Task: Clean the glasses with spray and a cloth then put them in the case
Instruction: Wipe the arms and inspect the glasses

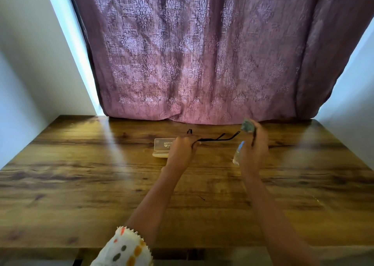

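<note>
I see left hand point(183, 146) fingers curled round glasses point(215, 139), temples jutting past the fingertips | right hand point(254, 146) clamps spray bottle point(238, 152), cloth point(247, 126) bunched at fingertips | case point(162, 145) just behind left knuckles

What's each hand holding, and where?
The left hand grips the glasses at their front; the right hand pinches the cloth, spray bottle seemingly against its palm.

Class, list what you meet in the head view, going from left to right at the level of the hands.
glasses case → left hand → glasses → spray bottle → right hand
</note>
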